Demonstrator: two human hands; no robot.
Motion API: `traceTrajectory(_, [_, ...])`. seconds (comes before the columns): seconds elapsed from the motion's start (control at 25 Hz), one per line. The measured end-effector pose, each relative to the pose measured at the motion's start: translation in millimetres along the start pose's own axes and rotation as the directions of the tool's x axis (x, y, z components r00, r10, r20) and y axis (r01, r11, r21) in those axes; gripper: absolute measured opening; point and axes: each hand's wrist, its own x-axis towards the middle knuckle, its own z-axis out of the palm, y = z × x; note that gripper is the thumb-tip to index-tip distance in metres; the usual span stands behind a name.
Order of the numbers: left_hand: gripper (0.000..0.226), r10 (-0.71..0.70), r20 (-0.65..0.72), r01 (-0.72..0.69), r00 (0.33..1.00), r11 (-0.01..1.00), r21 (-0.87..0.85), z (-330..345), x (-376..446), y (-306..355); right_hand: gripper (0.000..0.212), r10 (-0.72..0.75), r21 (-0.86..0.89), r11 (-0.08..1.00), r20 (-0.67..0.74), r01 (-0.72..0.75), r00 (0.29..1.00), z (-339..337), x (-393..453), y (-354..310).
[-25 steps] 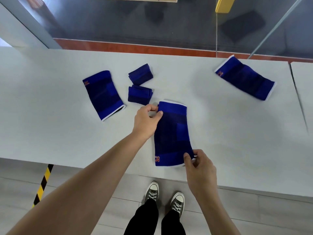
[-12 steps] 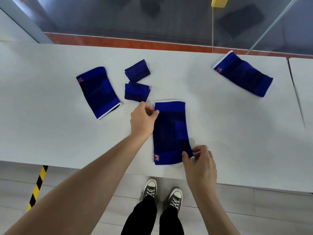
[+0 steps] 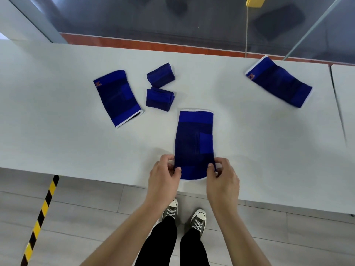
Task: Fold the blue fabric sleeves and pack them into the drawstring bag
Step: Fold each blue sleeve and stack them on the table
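Observation:
A blue fabric sleeve (image 3: pixel 194 143) lies flat and lengthwise on the white table (image 3: pixel 57 146), its near end at the table's front edge. My left hand (image 3: pixel 164 177) pinches the near left corner of it and my right hand (image 3: pixel 222 179) pinches the near right corner. Two folded blue sleeves (image 3: pixel 160 74) (image 3: pixel 159 98) sit one behind the other at the middle left. An unfolded sleeve (image 3: pixel 118 97) lies to their left, and another unfolded sleeve (image 3: pixel 279 81) lies at the far right. No drawstring bag is in view.
A seam (image 3: pixel 338 104) splits off a second table at the right. Behind the table runs a red-brown floor strip (image 3: pixel 153 45) and a glass wall. Below the front edge are my sneakers (image 3: pixel 184 217) and a yellow-black floor tape (image 3: pixel 40 217).
My left hand left the sleeve's far left corner and came down to its near left corner. My right hand stayed at the near right corner. The sleeve sits slightly closer to the edge.

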Motion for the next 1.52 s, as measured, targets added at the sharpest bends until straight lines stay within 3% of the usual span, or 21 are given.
traceTrajectory(0.12, [0.024, -0.117, -0.004, 0.116, 0.993, 0.988, -0.097, -4.8, 0.8, 4.9, 0.013, 0.097, 0.156, 0.981, 0.114, -0.115, 0.989, -8.5, 0.5, -1.8])
traceTrajectory(0.28, [0.023, -0.185, 0.047, 0.191, 0.982, 0.962, -0.195, -16.4, -3.0, 1.7, 0.018, 0.051, 0.203, 0.976, 0.155, -0.082, 0.987, -13.3, -5.2, 9.3])
traceTrajectory(0.36, [0.020, -0.207, 0.051, 0.214, 0.977, 0.952, -0.220, -20.8, -3.0, -2.7, 0.020, -0.056, 0.137, 0.990, 0.090, 0.043, 0.994, -18.7, -6.2, 22.3])
traceTrajectory(0.4, [0.020, -0.213, 0.054, 0.220, 0.976, 0.948, -0.232, -22.3, -3.5, -4.3, 0.030, -0.185, 0.033, 0.982, 0.042, 0.183, 0.982, -22.2, -5.9, 29.3])
traceTrajectory(0.48, [0.022, -0.248, 0.070, 0.257, 0.966, 0.913, -0.317, -23.7, -5.4, -6.8, 0.057, -0.447, -0.287, 0.849, 0.058, 0.444, 0.893, -26.2, -5.4, 42.4])
traceTrajectory(0.52, [0.023, -0.275, 0.095, 0.290, 0.957, 0.877, -0.382, -23.7, -7.1, -7.0, 0.069, -0.514, -0.363, 0.782, 0.087, 0.507, 0.854, -26.0, -6.6, 46.2])
traceTrajectory(0.6, [0.021, -0.324, 0.165, 0.364, 0.931, 0.811, -0.459, -23.0, -13.2, -4.9, 0.073, -0.584, -0.331, 0.738, 0.123, 0.588, 0.802, -24.4, -7.6, 46.4])
traceTrajectory(0.68, [0.024, -0.336, 0.224, 0.404, 0.915, 0.753, -0.519, -24.6, -17.9, -6.1, 0.062, -0.606, -0.243, 0.742, 0.154, 0.625, 0.780, -22.6, -4.1, 47.0])
traceTrajectory(0.72, [0.029, -0.314, 0.224, 0.385, 0.923, 0.746, -0.543, -27.3, -21.1, -6.8, 0.056, -0.592, -0.200, 0.764, 0.164, 0.614, 0.789, -23.0, -3.6, 47.1])
traceTrajectory(0.76, [0.035, -0.240, 0.178, 0.298, 0.954, 0.806, -0.511, -29.4, -23.9, -12.6, 0.050, -0.563, -0.144, 0.797, 0.175, 0.587, 0.808, -24.0, -3.5, 46.6])
traceTrajectory(0.8, [0.042, -0.092, 0.091, 0.120, 0.992, 0.915, -0.384, -32.8, -24.5, -18.9, 0.044, -0.529, -0.092, 0.829, 0.186, 0.551, 0.828, -24.6, -3.7, 45.0])
traceTrajectory(0.84, [0.051, 0.118, 0.036, -0.113, 0.992, 0.984, -0.136, -35.6, -23.4, -26.0, 0.040, -0.496, -0.051, 0.856, 0.202, 0.515, 0.844, -24.8, -3.3, 43.5])
traceTrajectory(0.88, [0.061, 0.310, 0.066, -0.316, 0.948, 0.943, 0.104, -35.9, -21.5, -33.1, 0.036, -0.474, -0.030, 0.871, 0.219, 0.491, 0.853, -25.4, -3.2, 41.0])
traceTrajectory(0.96, [0.068, 0.445, 0.199, -0.486, 0.873, 0.822, 0.296, -31.3, -13.4, -39.2, 0.029, -0.443, -0.006, 0.888, 0.256, 0.459, 0.859, -27.2, -0.4, 35.1])
traceTrajectory(1.08, [0.035, 0.470, 0.153, -0.494, 0.869, 0.840, 0.225, -18.9, -0.3, -39.5, 0.016, -0.377, -0.006, 0.918, 0.295, 0.397, 0.878, -29.7, 4.9, 21.7])
traceTrajectory(1.2, [0.006, 0.328, 0.076, -0.336, 0.941, 0.933, 0.126, -15.4, 11.0, -25.6, 0.019, -0.314, -0.039, 0.941, 0.280, 0.337, 0.907, -24.9, 14.2, 11.2])
traceTrajectory(1.36, [0.026, 0.196, 0.085, -0.204, 0.977, 0.974, 0.099, -13.9, 24.9, -8.1, 0.020, -0.282, -0.036, 0.953, 0.246, 0.300, 0.927, -13.6, 30.0, 0.1])
traceTrajectory(1.52, [0.028, 0.131, 0.007, -0.131, 0.991, 0.985, 0.115, -7.6, 34.1, -2.4, 0.017, -0.220, -0.044, 0.971, 0.238, 0.237, 0.946, -8.3, 40.4, -9.6])
